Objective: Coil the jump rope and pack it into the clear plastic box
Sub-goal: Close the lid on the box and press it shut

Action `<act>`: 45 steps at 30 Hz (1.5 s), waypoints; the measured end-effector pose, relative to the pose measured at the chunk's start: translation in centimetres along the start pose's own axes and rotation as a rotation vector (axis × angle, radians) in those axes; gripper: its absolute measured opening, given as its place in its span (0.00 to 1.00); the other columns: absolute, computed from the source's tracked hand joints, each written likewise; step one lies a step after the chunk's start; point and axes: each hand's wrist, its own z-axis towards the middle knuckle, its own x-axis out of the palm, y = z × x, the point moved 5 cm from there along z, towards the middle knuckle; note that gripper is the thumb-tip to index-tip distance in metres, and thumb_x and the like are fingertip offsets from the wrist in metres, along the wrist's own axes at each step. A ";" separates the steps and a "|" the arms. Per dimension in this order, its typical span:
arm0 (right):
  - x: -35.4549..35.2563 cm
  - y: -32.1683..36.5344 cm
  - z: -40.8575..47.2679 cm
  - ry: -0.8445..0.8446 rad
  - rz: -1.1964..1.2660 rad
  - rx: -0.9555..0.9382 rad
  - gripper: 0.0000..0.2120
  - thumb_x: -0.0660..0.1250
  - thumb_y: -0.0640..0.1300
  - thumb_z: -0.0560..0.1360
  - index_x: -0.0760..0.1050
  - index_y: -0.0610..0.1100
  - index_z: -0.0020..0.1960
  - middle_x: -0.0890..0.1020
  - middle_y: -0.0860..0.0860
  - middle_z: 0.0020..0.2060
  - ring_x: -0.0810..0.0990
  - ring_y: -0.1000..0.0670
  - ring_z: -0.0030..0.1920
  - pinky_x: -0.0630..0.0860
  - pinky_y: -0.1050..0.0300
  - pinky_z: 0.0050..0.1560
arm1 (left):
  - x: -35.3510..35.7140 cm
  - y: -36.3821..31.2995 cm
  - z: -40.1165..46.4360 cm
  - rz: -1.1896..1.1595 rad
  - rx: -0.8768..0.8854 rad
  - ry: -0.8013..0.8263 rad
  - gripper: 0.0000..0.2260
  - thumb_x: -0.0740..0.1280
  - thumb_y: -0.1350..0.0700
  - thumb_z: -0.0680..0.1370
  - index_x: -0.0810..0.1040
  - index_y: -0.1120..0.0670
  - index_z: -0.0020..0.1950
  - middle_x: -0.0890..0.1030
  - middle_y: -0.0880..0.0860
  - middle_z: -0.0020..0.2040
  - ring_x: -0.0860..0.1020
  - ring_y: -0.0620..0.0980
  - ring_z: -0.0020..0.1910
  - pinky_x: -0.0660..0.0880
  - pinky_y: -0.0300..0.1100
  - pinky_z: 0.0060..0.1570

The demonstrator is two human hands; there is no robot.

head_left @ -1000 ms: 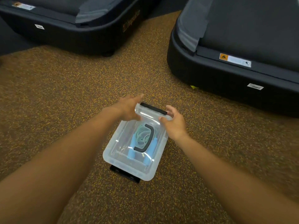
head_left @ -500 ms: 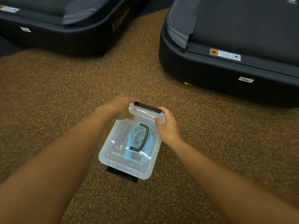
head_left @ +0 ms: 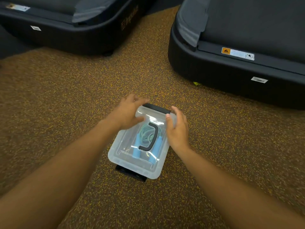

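The clear plastic box [head_left: 125, 160] lies on the speckled floor with its clear lid on and a black handle [head_left: 151, 138] on top. Through the lid I see the coiled teal jump rope [head_left: 145, 132] and its two light blue grips. A black latch [head_left: 156, 108] sits at the far end and another black latch [head_left: 130, 175] sticks out at the near end. My left hand [head_left: 127, 113] hovers at the far left corner, fingers spread and blurred. My right hand [head_left: 178, 128] stands beside the far right edge, fingers apart, thumb touching the lid.
Two black treadmill bases flank the floor: one treadmill [head_left: 66, 30] at the back left, the other treadmill [head_left: 239, 66] at the right. A small yellow-green scrap [head_left: 197, 83] lies under the right one. Brown speckled rubber floor [head_left: 66, 96] surrounds the box.
Both hands pressed on the far latch end of the lid half a second ago. Now they have lifted off and opened; the left hand is blurred with motion.
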 end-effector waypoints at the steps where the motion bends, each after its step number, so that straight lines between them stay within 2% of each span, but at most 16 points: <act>1: -0.3 0.2 -0.8 -0.026 -0.015 -0.032 0.21 0.59 0.55 0.84 0.69 0.53 0.75 0.71 0.50 0.73 0.68 0.49 0.74 0.67 0.48 0.73 | 0.3 0.0 -1.4 -0.013 0.049 -0.045 0.27 0.69 0.45 0.79 0.67 0.42 0.77 0.66 0.54 0.73 0.66 0.57 0.71 0.70 0.61 0.69; 3: -0.8 0.8 -2.9 -0.038 -0.046 -0.113 0.20 0.59 0.56 0.83 0.70 0.52 0.73 0.71 0.52 0.71 0.67 0.51 0.72 0.67 0.47 0.73 | 1.1 0.0 -4.6 -0.025 0.139 -0.090 0.21 0.64 0.43 0.80 0.71 0.45 0.73 0.69 0.52 0.72 0.66 0.54 0.70 0.70 0.59 0.68; 6: -0.6 1.4 -7.1 0.042 -0.138 -0.244 0.21 0.58 0.57 0.81 0.74 0.51 0.70 0.73 0.52 0.69 0.68 0.50 0.72 0.67 0.45 0.73 | 2.2 0.3 -9.5 0.048 0.250 -0.101 0.20 0.60 0.40 0.81 0.74 0.45 0.70 0.71 0.51 0.70 0.68 0.51 0.70 0.69 0.54 0.68; 12: 1.2 0.5 -14.5 0.179 -0.337 -0.544 0.23 0.67 0.57 0.78 0.77 0.46 0.68 0.76 0.47 0.70 0.70 0.44 0.75 0.66 0.42 0.75 | 4.5 1.5 -15.6 0.182 0.350 -0.042 0.30 0.66 0.33 0.75 0.70 0.46 0.73 0.70 0.52 0.72 0.67 0.52 0.73 0.68 0.51 0.71; 17: 2.0 -0.7 -17.0 0.288 -0.518 -0.533 0.29 0.66 0.64 0.77 0.73 0.49 0.71 0.70 0.47 0.75 0.62 0.43 0.80 0.58 0.42 0.81 | 6.3 2.4 -17.3 0.243 0.333 0.015 0.33 0.69 0.36 0.74 0.65 0.46 0.75 0.64 0.52 0.78 0.59 0.53 0.79 0.62 0.54 0.77; 20: 2.2 -0.9 -17.3 0.305 -0.611 -0.551 0.29 0.70 0.60 0.76 0.71 0.47 0.72 0.68 0.46 0.77 0.59 0.42 0.81 0.57 0.41 0.81 | 7.4 2.5 -17.5 0.311 0.317 0.007 0.33 0.73 0.43 0.74 0.66 0.49 0.76 0.63 0.55 0.79 0.58 0.57 0.80 0.57 0.56 0.79; 24: 2.6 -0.7 -17.6 0.218 -0.746 -0.606 0.31 0.77 0.52 0.72 0.72 0.44 0.70 0.71 0.43 0.74 0.62 0.41 0.79 0.56 0.43 0.81 | 8.9 2.7 -17.4 0.404 0.261 -0.050 0.31 0.74 0.50 0.74 0.66 0.51 0.74 0.67 0.57 0.77 0.62 0.60 0.78 0.61 0.59 0.77; 28: 3.2 -0.9 -17.4 0.163 -0.791 -0.634 0.30 0.78 0.47 0.70 0.71 0.44 0.68 0.73 0.42 0.72 0.67 0.39 0.76 0.61 0.41 0.80 | 9.3 2.4 -16.8 0.368 0.221 -0.136 0.31 0.77 0.55 0.71 0.67 0.54 0.70 0.71 0.59 0.73 0.67 0.61 0.73 0.66 0.59 0.74; 31: 3.1 -0.8 -16.9 0.120 -0.741 -0.630 0.27 0.77 0.43 0.69 0.72 0.43 0.65 0.75 0.42 0.69 0.71 0.39 0.73 0.68 0.39 0.75 | 9.2 2.6 -16.9 0.306 0.247 -0.165 0.30 0.76 0.55 0.71 0.68 0.54 0.71 0.71 0.57 0.74 0.66 0.59 0.74 0.62 0.57 0.76; 35: 2.6 -1.1 -17.0 0.174 -0.651 -0.609 0.24 0.74 0.53 0.73 0.74 0.43 0.64 0.74 0.44 0.70 0.68 0.41 0.75 0.67 0.39 0.76 | 8.0 3.3 -17.5 0.125 0.293 -0.108 0.25 0.68 0.50 0.77 0.69 0.53 0.73 0.65 0.51 0.78 0.58 0.51 0.79 0.53 0.51 0.78; 39: 2.2 -0.7 -16.7 0.187 -0.553 -0.555 0.19 0.68 0.56 0.77 0.75 0.44 0.60 0.74 0.45 0.69 0.69 0.43 0.74 0.66 0.40 0.76 | 6.2 3.7 -17.5 0.074 0.300 -0.055 0.22 0.67 0.44 0.79 0.71 0.50 0.71 0.64 0.47 0.78 0.59 0.45 0.78 0.62 0.45 0.73; 43: 2.4 -0.6 -16.6 0.177 -0.572 -0.549 0.17 0.72 0.54 0.75 0.75 0.46 0.58 0.74 0.46 0.68 0.69 0.44 0.73 0.66 0.43 0.75 | 5.8 3.4 -17.0 0.122 0.293 -0.088 0.17 0.70 0.51 0.76 0.73 0.51 0.64 0.68 0.50 0.75 0.68 0.49 0.73 0.77 0.50 0.64; 45: 2.3 -0.6 -16.5 0.172 -0.565 -0.533 0.17 0.74 0.53 0.74 0.75 0.46 0.57 0.75 0.46 0.67 0.69 0.45 0.73 0.66 0.45 0.74 | 5.7 3.4 -16.8 0.122 0.277 -0.097 0.15 0.71 0.53 0.76 0.74 0.51 0.61 0.69 0.50 0.75 0.70 0.50 0.72 0.79 0.52 0.62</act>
